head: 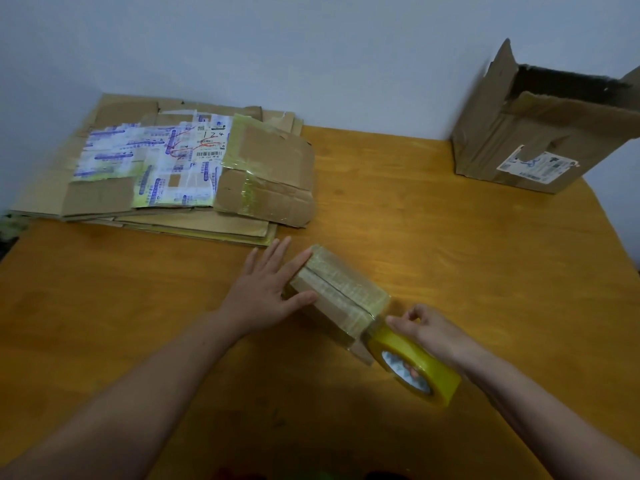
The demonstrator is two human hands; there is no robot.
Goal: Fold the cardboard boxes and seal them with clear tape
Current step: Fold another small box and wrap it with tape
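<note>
On the box [337,296], left hand [263,292] lies flat, fingers spread; right hand [427,329] grips tape roll [414,367].

We're looking down on an orange-brown wooden table [415,209] that fills most of the frame, its grain running across and its right corner cut off at an angle. Behind it, along the top, we've got a plain pale blue-grey wall [311,46]. At the far left edge sits something dark and greenish [12,230], too blurred for us to identify.

free: table [433,216] centre | blocked: flat cardboard stack [166,168] far-left, open box [540,133] far-right
</note>
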